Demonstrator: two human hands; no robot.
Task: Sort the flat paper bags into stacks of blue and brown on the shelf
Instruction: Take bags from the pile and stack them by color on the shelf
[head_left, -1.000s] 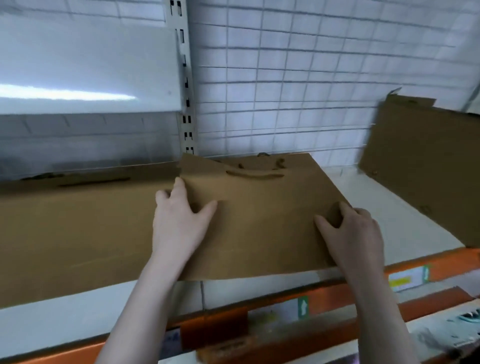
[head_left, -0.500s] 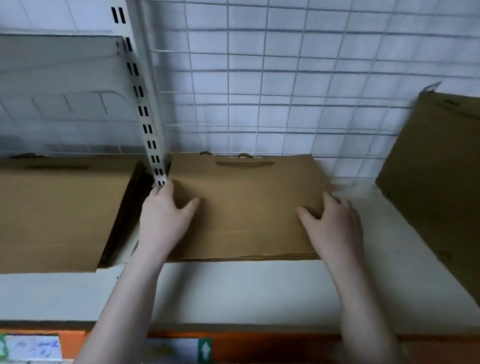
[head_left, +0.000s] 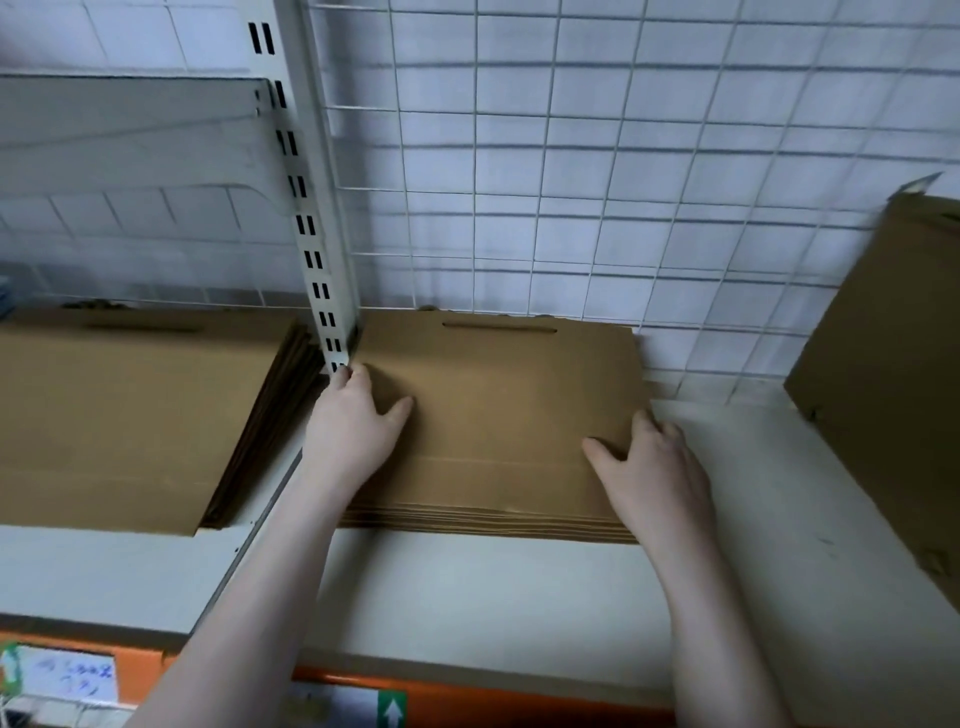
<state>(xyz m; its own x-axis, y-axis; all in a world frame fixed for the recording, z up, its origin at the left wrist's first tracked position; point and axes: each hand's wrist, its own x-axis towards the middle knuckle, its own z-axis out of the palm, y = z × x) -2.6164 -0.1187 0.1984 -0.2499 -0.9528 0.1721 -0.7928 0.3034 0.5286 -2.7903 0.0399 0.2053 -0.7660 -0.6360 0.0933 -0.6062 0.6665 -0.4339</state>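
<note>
Brown bags being squared up under two flat hands

Between the two hands, in the head view, a stack of brown paper bags (head_left: 498, 415) is lying flat on the shelf (head_left: 519, 597), its far edge meeting the wire grid (head_left: 571, 208) behind. The left hand (head_left: 356, 421) is resting on the stack's left edge, fingers extended and reaching toward the slotted upright (head_left: 317, 260) just beyond them, thumb spread onto the top bag. The right hand (head_left: 652, 462) is lying on the near right corner, fingers straight and draped over the side edge; neither hand is curling round anything. Beyond the left hand, past the upright, a second brown stack (head_left: 130, 415) is sitting in the neighbouring bay. Well off to the far side of the right hand, another brown bag (head_left: 893, 389) is leaning tilted. No blue bags are showing here.

The bags are looking light, thin and stiff enough to hold flat, though likely to slide over one another; pressing at opposite side edges seems the sound way to align them, and lifting would probably be safest by pinching both short edges of the pile
</note>
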